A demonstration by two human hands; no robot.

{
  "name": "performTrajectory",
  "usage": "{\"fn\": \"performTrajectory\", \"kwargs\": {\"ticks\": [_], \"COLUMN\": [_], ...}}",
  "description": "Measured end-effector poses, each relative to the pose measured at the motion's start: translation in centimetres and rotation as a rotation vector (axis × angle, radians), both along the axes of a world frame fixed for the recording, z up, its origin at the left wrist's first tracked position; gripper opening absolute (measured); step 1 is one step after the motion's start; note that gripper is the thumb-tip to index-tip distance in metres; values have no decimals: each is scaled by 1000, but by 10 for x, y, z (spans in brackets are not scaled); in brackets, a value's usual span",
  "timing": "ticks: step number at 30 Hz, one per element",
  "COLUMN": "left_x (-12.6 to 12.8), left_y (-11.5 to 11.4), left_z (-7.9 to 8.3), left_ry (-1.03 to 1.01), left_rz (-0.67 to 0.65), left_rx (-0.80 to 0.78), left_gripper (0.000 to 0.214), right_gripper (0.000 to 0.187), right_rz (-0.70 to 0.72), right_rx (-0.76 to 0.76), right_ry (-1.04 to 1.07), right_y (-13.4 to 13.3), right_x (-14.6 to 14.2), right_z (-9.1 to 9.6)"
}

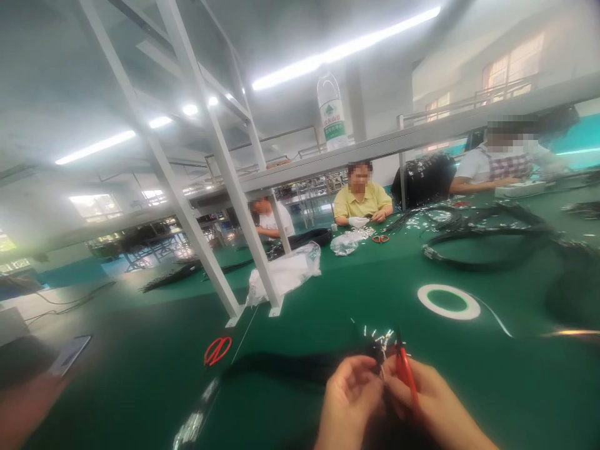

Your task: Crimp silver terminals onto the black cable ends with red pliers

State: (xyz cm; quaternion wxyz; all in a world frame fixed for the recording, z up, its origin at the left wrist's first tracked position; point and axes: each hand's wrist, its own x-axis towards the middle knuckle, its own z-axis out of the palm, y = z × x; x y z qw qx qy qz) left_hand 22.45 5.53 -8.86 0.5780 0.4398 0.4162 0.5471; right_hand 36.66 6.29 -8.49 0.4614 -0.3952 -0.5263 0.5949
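My left hand (351,387) is closed around the end of a bundle of black cables (290,367), which trails leftward over the green tabletop. Shiny metal terminals (384,337) fan out just above my fingers. Red-handled scissors (405,369) rest in my right hand (429,390), dark blades pointing up. Its thumb and fingertips meet the left hand's at a thin pale strand (382,369); which hand grips the strand is hard to tell. The bundle's far end, with blurred silvery tips (190,428), lies at the lower left.
Red-handled scissors (218,351) lie left of the bundle, near a white shelf post (253,250). A tape roll (449,302) sits right, its strip pulled out. Beyond are a plastic bag (285,272), coiled cables (487,265) and seated co-workers. A phone (71,355) is at far left.
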Motion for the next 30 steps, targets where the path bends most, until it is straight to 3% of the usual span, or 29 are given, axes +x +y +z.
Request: {"fn": "performTrajectory", "kwargs": {"ticks": [5, 10, 14, 17, 24, 30], "left_x": [-4, -7, -7, -7, -11, -11], "left_y": [3, 3, 1, 1, -1, -3], "left_z": [-6, -2, 5, 8, 13, 17], "left_ry": [23, -51, -126, -118, 121, 115], "left_rz": [39, 28, 42, 76, 40, 11], "left_rx": [-33, -73, -61, -34, 83, 81], "left_gripper": [47, 46, 42, 40, 42, 41], "right_gripper": [51, 53, 40, 39, 52, 52], "right_rz": [34, 49, 241, 313, 250, 223], "right_rx": [12, -20, -39, -58, 23, 40], "right_ry": [-18, 41, 168, 141, 34, -38], "right_y": [1, 6, 4, 3, 4, 3], "right_x": [-3, 1, 3, 1, -4, -2], "right_z": [-2, -6, -5, -7, -12, -8]}}
